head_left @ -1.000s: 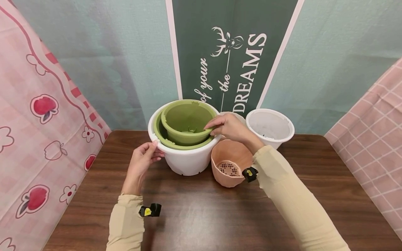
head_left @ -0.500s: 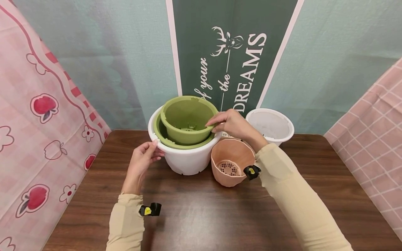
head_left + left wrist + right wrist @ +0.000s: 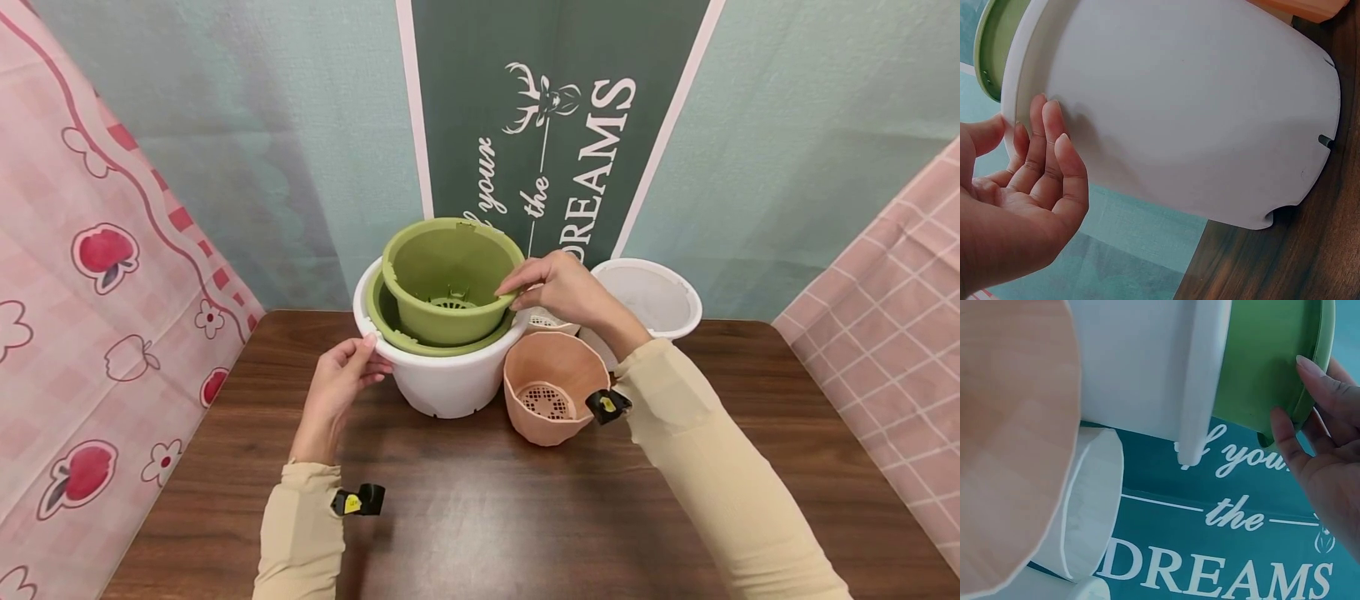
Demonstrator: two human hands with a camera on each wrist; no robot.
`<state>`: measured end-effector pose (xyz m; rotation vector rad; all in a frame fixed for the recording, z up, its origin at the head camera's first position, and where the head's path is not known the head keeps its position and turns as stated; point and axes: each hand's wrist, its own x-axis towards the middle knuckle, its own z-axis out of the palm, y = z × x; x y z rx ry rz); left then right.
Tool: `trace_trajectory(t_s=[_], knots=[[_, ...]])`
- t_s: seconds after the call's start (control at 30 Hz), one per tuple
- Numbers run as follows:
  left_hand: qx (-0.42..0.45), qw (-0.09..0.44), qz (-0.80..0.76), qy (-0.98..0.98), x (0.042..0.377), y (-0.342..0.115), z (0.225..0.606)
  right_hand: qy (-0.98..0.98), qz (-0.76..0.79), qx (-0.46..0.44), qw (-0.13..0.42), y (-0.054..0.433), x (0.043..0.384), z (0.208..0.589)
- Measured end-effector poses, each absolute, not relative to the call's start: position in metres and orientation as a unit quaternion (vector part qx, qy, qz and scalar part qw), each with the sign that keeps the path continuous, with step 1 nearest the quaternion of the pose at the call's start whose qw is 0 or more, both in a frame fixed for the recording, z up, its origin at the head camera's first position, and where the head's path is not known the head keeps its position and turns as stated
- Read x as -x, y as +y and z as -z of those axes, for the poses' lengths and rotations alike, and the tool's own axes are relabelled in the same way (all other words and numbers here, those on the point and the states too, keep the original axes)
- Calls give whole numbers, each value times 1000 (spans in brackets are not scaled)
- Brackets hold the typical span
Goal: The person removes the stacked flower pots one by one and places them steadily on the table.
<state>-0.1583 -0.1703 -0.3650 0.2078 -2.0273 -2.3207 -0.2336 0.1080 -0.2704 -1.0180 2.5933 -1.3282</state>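
Note:
A large white flowerpot (image 3: 447,386) stands on the table, with a green flowerpot (image 3: 411,344) nested inside. Partly within these sits a smaller green flowerpot (image 3: 450,279), tilted slightly, slots showing in its bottom. My right hand (image 3: 558,287) pinches its right rim, seen closely in the right wrist view, where the small green flowerpot (image 3: 1260,362) juts above the white rim. At the left, my left hand (image 3: 343,379) holds the white pot's rim, thumb at the edge and fingers below; the left wrist view has the hand (image 3: 1035,200) against the white flowerpot (image 3: 1179,112).
A terracotta-coloured pot (image 3: 551,429) with a grid bottom stands right of the white one. Behind it is a cream pot (image 3: 551,321), mostly hidden. Another white pot (image 3: 656,292) stands farther right, partly behind my right arm. A printed curtain (image 3: 300,150) hangs behind the table (image 3: 480,525).
The right hand has lifted the smaller green flowerpot gradually upward out of the nested pots. My left hand has stayed on the white pot's rim.

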Motion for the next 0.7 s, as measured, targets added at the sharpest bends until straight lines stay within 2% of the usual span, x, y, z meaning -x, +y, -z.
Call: trace_trajectory(t_s=[0.7], knots=[[-66, 29, 749, -659, 159, -172, 366, 836, 437, 332, -3, 114, 230, 262]])
